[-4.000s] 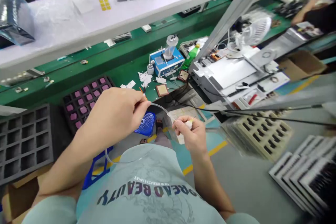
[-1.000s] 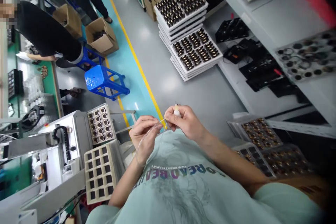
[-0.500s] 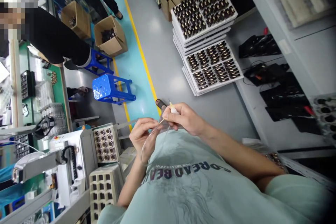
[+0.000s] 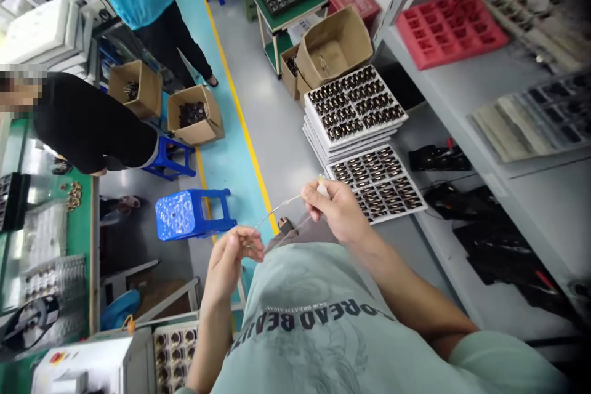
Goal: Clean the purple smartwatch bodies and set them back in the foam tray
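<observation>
Clear tube (image 4: pixel 279 206): one length, thin, flexible, see-through with a pale sheen; bowed in a shallow arc, with a slightly thicker, whitish section partway along. Located in the air between the two hands, above the floor and beyond the front of the pale green shirt (image 4: pixel 318 320). A second thin, clear strand is seen lower down, slanting towards the shirt; whether it belongs to the same length cannot be told. Right hand (image 4: pixel 335 209): grip narrow, the upper end of the tube met at thumb and fingertips, a small white piece (image 4: pixel 322 189) with a yellowish tip held in the curled fingers, tip upward. Left hand (image 4: pixel 231 255): fingers bent, thumb close to them, the lower end of the tube reaching the fingertips; whether it is pinched there cannot be told. Surroundings: one blue stool (image 4: pixel 175 215), beyond the left hand; white trays (image 4: pixel 355 108) in stacks, filled with rows of small dark parts, beyond the right hand; one red tray (image 4: pixel 452 28), compartmented, on a grey shelf (image 4: pixel 455 95) at right; one green bench (image 4: pixel 85 215) at left, a person in black (image 4: pixel 87 123) seated beside it.
</observation>
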### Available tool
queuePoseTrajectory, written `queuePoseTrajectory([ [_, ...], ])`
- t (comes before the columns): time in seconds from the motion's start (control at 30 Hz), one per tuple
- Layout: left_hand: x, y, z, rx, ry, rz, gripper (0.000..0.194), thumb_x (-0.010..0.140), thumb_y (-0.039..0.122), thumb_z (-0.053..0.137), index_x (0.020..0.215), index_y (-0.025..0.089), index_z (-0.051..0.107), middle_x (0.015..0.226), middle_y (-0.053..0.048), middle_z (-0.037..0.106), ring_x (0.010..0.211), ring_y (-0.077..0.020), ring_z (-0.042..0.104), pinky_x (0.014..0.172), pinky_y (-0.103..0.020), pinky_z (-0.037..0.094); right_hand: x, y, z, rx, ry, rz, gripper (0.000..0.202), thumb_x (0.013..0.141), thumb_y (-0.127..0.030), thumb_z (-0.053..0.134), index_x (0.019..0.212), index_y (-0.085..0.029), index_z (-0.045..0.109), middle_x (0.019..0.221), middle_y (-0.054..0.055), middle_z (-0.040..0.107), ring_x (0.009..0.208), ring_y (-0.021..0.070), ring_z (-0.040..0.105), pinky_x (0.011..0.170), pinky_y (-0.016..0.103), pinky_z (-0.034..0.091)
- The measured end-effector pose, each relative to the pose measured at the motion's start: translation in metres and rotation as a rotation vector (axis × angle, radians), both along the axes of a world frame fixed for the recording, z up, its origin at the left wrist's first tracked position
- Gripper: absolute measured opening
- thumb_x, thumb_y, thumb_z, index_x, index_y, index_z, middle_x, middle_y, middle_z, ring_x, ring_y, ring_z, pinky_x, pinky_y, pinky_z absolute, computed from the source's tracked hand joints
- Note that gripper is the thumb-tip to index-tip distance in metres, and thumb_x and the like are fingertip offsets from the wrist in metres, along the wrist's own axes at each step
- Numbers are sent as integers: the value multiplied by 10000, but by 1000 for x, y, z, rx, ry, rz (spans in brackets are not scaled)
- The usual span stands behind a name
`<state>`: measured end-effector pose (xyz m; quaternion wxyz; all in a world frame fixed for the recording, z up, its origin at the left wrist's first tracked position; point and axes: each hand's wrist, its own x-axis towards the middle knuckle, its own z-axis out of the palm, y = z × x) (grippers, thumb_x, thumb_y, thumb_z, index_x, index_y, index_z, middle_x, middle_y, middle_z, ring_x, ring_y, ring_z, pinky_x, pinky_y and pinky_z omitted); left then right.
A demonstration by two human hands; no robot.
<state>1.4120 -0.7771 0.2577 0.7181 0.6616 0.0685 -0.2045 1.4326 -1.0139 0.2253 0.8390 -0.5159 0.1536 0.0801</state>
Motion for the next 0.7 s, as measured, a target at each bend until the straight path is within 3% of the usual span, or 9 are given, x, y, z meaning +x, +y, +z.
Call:
queuePoseTrajectory([
  [0.1, 53, 12, 5, 178, -136, 104, 383, 845, 525, 824, 853, 146, 776, 581, 5, 591, 468, -75, 499, 442, -174, 405, 54, 7, -7, -28, -10, -41, 445, 766, -574, 852, 716, -188, 636, 587, -37, 573, 477, 80, 469, 478, 243, 370],
  [0.17, 95, 15, 3, 265, -187, 186, 369, 835, 519, 830, 829, 153, 780, 539, 30, 527, 457, -59, 423, 423, -159, 325, 93, 10, -15, -29, -16, -64, 429, 785, -571, 833, 757, -184, 648, 599, -39, 572, 487, 78, 466, 497, 245, 369],
  [0.37, 248, 10, 4, 506, -246, 354, 404, 765, 548, 835, 846, 154, 800, 688, -42, 701, 567, -108, 525, 495, -191, 413, 236, -1, -38, -53, -35, -159, 451, 766, -436, 805, 1116, -198, 650, 649, -81, 535, 560, 106, 480, 568, 260, 397],
  [0.53, 382, -7, 8, 564, -216, 348, 496, 677, 617, 833, 818, 143, 795, 593, -20, 643, 510, -110, 474, 469, -208, 380, 373, -27, -34, -164, -95, -128, 477, 769, -315, 705, 1227, -216, 614, 842, -23, 633, 700, 139, 519, 647, 283, 429],
  [0.7, 489, -19, -17, 593, -242, 374, 494, 716, 616, 797, 860, 144, 791, 589, -5, 604, 507, -125, 486, 494, -231, 389, 500, -39, -28, -324, -194, -32, 511, 876, -474, 689, 1310, -228, 576, 978, 36, 697, 773, 183, 585, 711, 327, 493],
])
